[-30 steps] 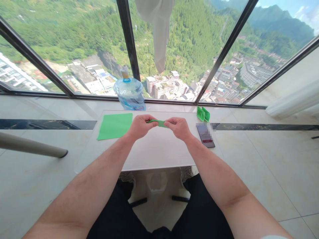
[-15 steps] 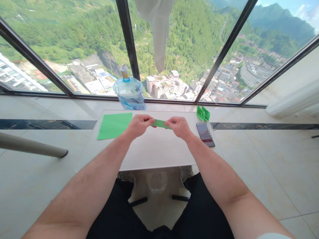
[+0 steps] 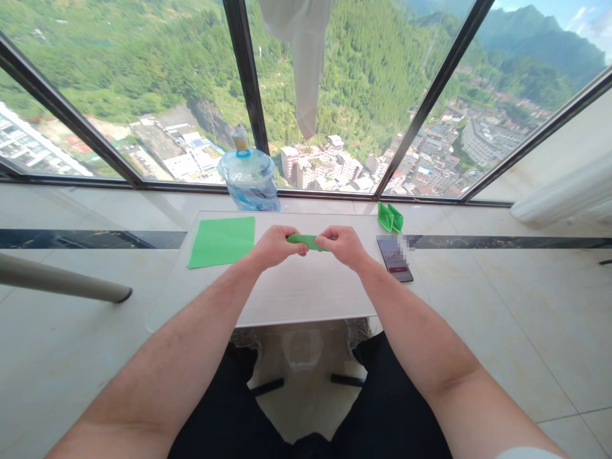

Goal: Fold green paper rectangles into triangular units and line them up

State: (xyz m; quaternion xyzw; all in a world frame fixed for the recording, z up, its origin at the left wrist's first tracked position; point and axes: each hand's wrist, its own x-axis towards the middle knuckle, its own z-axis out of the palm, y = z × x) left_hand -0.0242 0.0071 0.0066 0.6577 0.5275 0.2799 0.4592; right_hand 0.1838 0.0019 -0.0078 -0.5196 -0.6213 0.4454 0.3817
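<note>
A narrow folded strip of green paper [image 3: 308, 240] is held level above the white table [image 3: 306, 293], between my two hands. My left hand [image 3: 281, 245] grips its left part, with the thumb lying along the near side. At the other end, my right hand [image 3: 342, 243] pinches the paper between thumb and fingers. The fingers behind the strip are partly hidden. Left of my left hand, flat green paper sheets [image 3: 222, 241] lie on the table; I cannot tell how many.
A folded green paper piece [image 3: 391, 218] stands at the table's back right, with a phone [image 3: 394, 260] nearer me. Behind the table is a large water bottle [image 3: 249, 178] by the window. A grey pole [image 3: 62, 277] slants in at left.
My left hand has shifted a little right and nearer along the strip, its thumb now reaching over the paper. My right hand keeps its pinch, almost in place.
</note>
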